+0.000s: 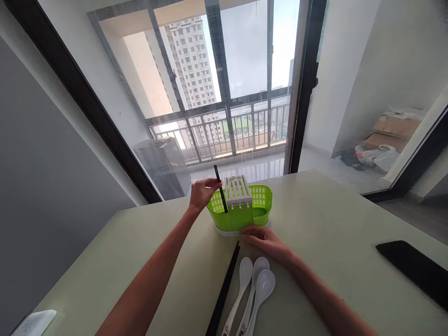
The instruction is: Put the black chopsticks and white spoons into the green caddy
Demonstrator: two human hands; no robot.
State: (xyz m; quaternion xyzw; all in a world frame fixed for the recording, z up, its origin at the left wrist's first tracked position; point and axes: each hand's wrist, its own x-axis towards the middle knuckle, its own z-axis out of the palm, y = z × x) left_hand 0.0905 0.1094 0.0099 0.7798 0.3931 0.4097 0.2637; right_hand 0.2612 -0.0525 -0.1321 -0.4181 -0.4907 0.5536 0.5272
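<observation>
Pinching the black chopsticks (pixel 220 189) near the upper end, the left hand (pixel 201 193) has them leaning over the left side of the green basket (pixel 241 218), lower ends at its near rim, though how deep they sit I can't tell. Thin, stiff, probably very light, and likely slick enough to twist; up high is a sensible hold, clear of the rim. And down at the white base (pixel 226 232), the right hand (pixel 261 237) curls in with fingertips touching; whether they're pinching it, I can't tell. That basket looks like light, springy plastic, apt to skid or tip, so low on the base is the steady place. Between its two sides sits the slotted white rack (pixel 238 190), stiff by the look of it. Nearer on the pale table (pixel 315 228), more black chopsticks (pixel 227 284) lie beside three white spoons (pixel 265 282), smooth, perhaps brittle, best taken by the handles. Off right, a flat black object (pixel 416 268).
</observation>
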